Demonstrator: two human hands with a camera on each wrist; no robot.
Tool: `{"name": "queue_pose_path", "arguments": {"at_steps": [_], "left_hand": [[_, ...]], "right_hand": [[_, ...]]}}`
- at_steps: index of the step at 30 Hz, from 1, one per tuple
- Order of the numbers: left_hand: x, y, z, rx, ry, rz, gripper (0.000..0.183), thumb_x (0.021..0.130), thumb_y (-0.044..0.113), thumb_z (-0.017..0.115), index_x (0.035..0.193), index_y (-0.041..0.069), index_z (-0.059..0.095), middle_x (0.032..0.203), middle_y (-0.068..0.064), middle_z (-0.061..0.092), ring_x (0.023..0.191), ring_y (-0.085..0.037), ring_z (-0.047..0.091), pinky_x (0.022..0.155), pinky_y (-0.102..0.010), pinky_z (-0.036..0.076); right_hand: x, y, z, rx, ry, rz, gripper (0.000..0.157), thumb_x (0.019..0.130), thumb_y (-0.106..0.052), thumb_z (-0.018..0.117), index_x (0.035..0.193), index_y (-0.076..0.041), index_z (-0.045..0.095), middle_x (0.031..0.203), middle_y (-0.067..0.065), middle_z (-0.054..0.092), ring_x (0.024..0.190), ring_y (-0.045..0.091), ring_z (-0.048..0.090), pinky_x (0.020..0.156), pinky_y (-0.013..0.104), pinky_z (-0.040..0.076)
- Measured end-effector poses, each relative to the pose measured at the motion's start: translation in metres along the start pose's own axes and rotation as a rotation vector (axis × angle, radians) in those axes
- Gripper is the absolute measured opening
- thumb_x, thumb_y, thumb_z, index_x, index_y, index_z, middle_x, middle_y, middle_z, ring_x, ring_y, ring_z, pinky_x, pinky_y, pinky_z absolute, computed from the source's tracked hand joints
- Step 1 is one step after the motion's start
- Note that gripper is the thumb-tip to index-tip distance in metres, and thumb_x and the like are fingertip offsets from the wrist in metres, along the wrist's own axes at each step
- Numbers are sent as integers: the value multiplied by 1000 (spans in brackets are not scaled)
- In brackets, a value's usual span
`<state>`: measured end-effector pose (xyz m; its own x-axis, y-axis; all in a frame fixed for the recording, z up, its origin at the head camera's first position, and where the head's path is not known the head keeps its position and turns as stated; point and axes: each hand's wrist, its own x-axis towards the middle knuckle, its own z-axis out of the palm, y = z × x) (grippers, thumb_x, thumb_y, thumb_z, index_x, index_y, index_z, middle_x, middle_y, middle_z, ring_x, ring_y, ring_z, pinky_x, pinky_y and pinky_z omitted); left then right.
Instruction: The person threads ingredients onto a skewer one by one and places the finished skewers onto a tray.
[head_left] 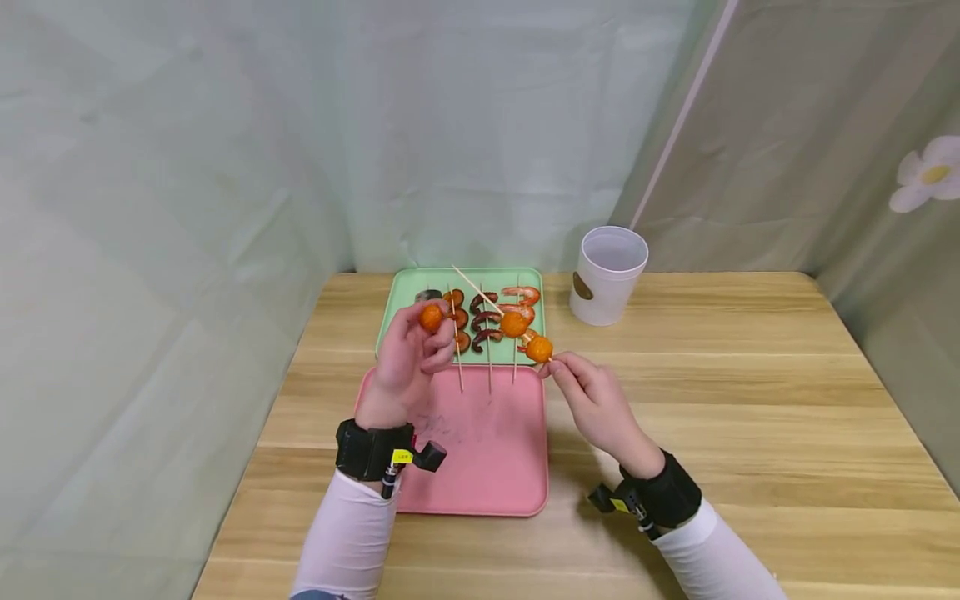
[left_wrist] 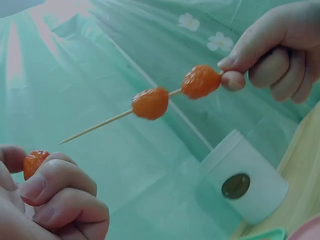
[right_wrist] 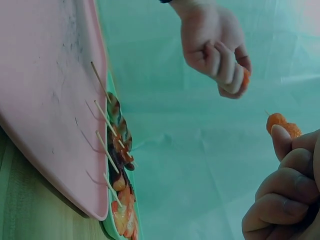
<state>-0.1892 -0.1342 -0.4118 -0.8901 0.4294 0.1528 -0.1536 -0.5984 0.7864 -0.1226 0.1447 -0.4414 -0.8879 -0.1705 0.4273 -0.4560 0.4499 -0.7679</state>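
Observation:
My left hand [head_left: 405, 362] pinches a small orange food ball [head_left: 431, 317] between thumb and finger. My right hand [head_left: 600, 408] grips the lower end of a wooden skewer [left_wrist: 97, 126] in its fingertips. Threaded on that skewer are two orange balls, a nearer ball [head_left: 539, 349] close to the right fingers and a farther ball [head_left: 513, 323] beyond it. The skewer's bare tip slants up to the left. In the left wrist view the loose ball [left_wrist: 35, 162] is apart from the tip. Both hands are raised above the trays.
A green tray [head_left: 405, 283] at the back holds skewers of shrimp [head_left: 529, 294], dark curled pieces [head_left: 486, 321] and brown round slices [head_left: 461, 341]. In front lies a pink tray [head_left: 480, 475]. A white cup [head_left: 603, 292] stands on the wooden table [head_left: 750, 400], right of the green tray.

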Motion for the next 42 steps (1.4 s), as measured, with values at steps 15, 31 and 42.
{"name": "queue_pose_path", "arguments": {"at_steps": [15,31,42], "left_hand": [[5,-4,4,-76,10,59,35,116,22,28,108,9,60,74,2,25,51,-13,21,52,-27,14],[4,5,-5,-121,29,202,34,117,25,36,116,8,66,74,3,23,52,-13,19,54,-27,13],[2,2,-8,67,69,220,26,114,20,45,115,7,68,71,5,28,50,-12,22,54,-30,15]], "right_hand": [[0,1,-6,84,-28,-104,24,107,0,60,92,-12,75,75,-8,66,62,8,46,61,27,43],[-1,6,-8,69,-53,-139,23,104,1,63,87,-10,75,73,-10,66,56,4,43,54,24,39],[-1,3,-8,58,-61,-127,24,104,0,63,87,-12,76,70,-11,63,55,2,41,52,25,37]]}}
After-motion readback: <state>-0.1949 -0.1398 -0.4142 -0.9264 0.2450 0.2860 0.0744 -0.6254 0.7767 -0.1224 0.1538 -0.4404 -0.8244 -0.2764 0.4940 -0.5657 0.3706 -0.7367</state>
